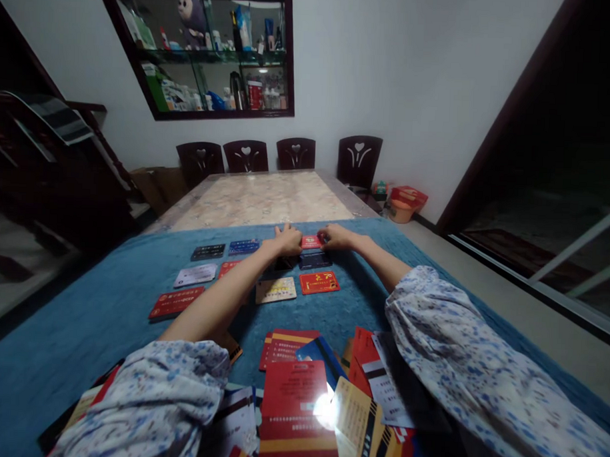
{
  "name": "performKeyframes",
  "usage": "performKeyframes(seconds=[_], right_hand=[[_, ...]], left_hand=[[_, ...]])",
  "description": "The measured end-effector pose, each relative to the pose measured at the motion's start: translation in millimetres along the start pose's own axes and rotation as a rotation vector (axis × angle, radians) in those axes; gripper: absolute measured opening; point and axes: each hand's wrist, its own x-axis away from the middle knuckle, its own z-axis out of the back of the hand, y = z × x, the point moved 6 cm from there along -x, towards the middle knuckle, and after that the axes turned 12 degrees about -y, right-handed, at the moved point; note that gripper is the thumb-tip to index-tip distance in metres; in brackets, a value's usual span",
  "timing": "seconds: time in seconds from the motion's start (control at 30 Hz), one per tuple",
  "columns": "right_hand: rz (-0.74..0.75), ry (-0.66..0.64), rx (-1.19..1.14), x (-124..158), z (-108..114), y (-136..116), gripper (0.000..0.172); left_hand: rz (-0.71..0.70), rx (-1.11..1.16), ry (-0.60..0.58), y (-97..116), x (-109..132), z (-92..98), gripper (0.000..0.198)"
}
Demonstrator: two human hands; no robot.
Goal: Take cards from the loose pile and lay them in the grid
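Observation:
A small red card (312,242) lies on the far part of the blue cloth, between my two hands. My left hand (287,240) is closed at its left edge, fingers bent and partly hidden. On the opposite side, my right hand (337,237) has its fingers curled against the card's right edge. Just nearer lies a dark card (314,259), with a red-and-gold card (320,282) and a cream card (275,291) below. Left of my forearm are a black card (208,252), a blue card (243,246), a white card (195,275) and a red card stack (176,303).
A loose pile of cards, a red one (299,408) on top, spreads between my forearms at the near edge. The blue cloth (107,285) covers the near table; a patterned cover (276,194) shows beyond. Chairs (296,153) stand at the far end.

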Motion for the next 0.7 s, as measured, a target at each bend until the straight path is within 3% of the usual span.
performKeyframes(seconds=[0.1,0.27,0.7], right_hand=[[-0.004,0.014,0.012,0.0,1.4,-0.9,0.041],[0.0,-0.025,0.005,-2.5,-0.7,-2.2,0.028],[-0.016,-0.036,-0.002,-1.0,-0.6,-6.6,0.025]], left_hand=[[0.006,-0.012,-0.026,-1.1,-4.0,-2.6,0.031],[0.025,-0.01,-0.054,-2.6,-8.5,-4.3,0.037],[0.028,0.013,-0.088,1.7,-3.1,-3.7,0.04]])
